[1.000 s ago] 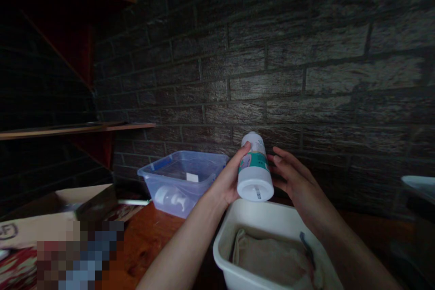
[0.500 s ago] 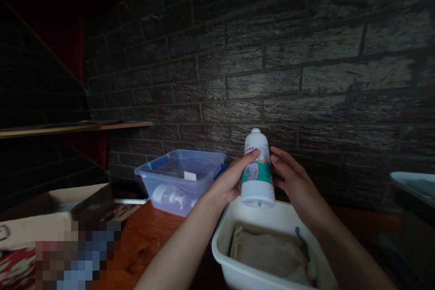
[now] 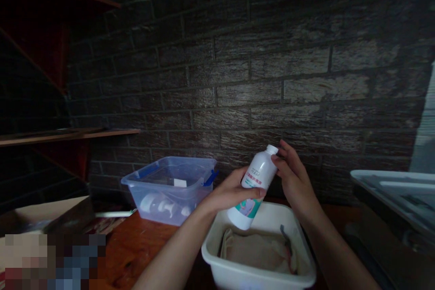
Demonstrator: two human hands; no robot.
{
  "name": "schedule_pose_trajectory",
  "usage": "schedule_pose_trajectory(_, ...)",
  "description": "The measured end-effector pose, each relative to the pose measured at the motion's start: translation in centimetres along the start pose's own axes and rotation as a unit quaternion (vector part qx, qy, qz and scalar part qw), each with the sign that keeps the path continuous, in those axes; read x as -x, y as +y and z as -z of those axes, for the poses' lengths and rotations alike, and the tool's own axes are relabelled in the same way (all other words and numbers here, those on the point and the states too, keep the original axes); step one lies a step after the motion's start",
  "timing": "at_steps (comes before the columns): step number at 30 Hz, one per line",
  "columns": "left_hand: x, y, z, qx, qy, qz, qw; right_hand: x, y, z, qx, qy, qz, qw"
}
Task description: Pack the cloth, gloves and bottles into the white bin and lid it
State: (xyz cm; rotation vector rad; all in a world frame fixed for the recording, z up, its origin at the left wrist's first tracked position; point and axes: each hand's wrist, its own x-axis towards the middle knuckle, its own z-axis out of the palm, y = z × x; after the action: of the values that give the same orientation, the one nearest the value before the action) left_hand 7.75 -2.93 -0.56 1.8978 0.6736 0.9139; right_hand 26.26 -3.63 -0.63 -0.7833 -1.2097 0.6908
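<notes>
My left hand (image 3: 234, 190) is wrapped round a white plastic bottle (image 3: 256, 181) with a green and red printed label. The bottle tilts, its small white cap (image 3: 272, 148) leaning up to the right. Beside the cap and shoulder is my right hand (image 3: 292, 170), fingers apart; whether its thumb touches the bottle I cannot tell. Below the bottle's base stands a cream-coloured basin (image 3: 258, 276) with a folded beige cloth (image 3: 254, 251) and a dark strap-like thing (image 3: 286, 240) inside.
A clear bluish plastic box (image 3: 170, 179) with white pump bottles inside stands on the wooden table (image 3: 132, 249) to the left. An open cardboard box (image 3: 64, 217) lies farther left, below wooden shelves (image 3: 102, 133). At right is a lidded container (image 3: 397, 190). A dark brick wall (image 3: 231, 81) rises behind.
The bottle has gone from nearly upright to tilted, its cap swinging right and its base left. My right hand has shifted up towards the cap. The camera view has turned slightly right.
</notes>
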Motion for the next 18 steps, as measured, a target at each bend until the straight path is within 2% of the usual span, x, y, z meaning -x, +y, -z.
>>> schedule_pose_trajectory(2, 0.0, -0.2, 0.0, -0.031, -0.015, -0.002, 0.999, 0.0, 0.1, 0.4, 0.067, -0.012, 0.066, 0.996)
schedule_pose_trajectory(4, 0.0, -0.5, 0.0, -0.05, -0.028, -0.006, 0.998, 0.1, -0.4, 0.9, 0.149, -0.03, 0.135, 0.979)
schedule_pose_trajectory(8, 0.0, -0.9, 0.2, -0.09, -0.04, -0.009, 0.995, 1.0, -2.0, 2.2, 0.336, -0.125, 0.222, 0.907)
schedule_pose_trajectory(11, 0.4, -0.7, 0.8, -0.157, -0.036, 0.004, 0.987, 2.2, -2.6, 3.1, 0.42, -0.229, 0.241, 0.844)
schedule_pose_trajectory(13, 0.9, -0.1, 1.3, -0.221, -0.038, 0.016, 0.974, 2.9, -2.5, 3.4, 0.444, -0.283, 0.249, 0.813)
schedule_pose_trajectory(15, 1.5, 0.6, 1.6, -0.278, -0.049, 0.031, 0.959, 3.4, -2.2, 3.2, 0.457, -0.318, 0.25, 0.792)
schedule_pose_trajectory(18, 2.3, 1.7, 1.9, -0.333, -0.062, 0.055, 0.939, 3.7, -2.1, 2.1, 0.477, -0.343, 0.228, 0.776)
